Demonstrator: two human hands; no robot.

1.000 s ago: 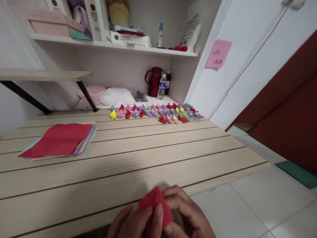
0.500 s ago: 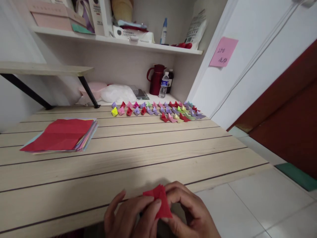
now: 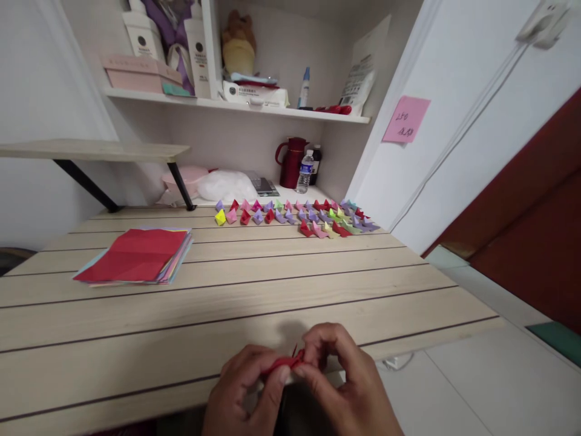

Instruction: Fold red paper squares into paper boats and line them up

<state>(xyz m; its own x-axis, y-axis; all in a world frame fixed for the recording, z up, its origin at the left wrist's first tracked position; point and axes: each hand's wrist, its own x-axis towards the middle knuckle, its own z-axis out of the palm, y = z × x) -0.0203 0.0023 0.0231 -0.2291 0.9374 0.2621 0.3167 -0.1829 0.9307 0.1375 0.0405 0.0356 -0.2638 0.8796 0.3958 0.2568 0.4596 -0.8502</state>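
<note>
Both my hands meet at the near edge of the wooden table (image 3: 272, 290), pinching a small folded red paper (image 3: 285, 363) between them. My left hand (image 3: 247, 390) grips its left side with thumb and fingers closed. My right hand (image 3: 342, 381) curls over its right end, fingertips pressed on the fold. Only a thin red edge of the paper shows. A stack of coloured paper sheets (image 3: 138, 256), red on top, lies at the table's left. Several small folded paper boats (image 3: 295, 215) in many colours stand in rows at the far side.
Behind the table, a recess holds a dark red jug (image 3: 289, 162), a water bottle (image 3: 306, 171) and a white bag (image 3: 227, 184). A shelf (image 3: 236, 106) above carries boxes and bottles. A pink note (image 3: 405, 119) hangs on the white door at right. Tiled floor lies right of the table.
The red paper has been folded flatter between my hands and now shows only as a thin edge. The view has tilted up and shifted slightly.
</note>
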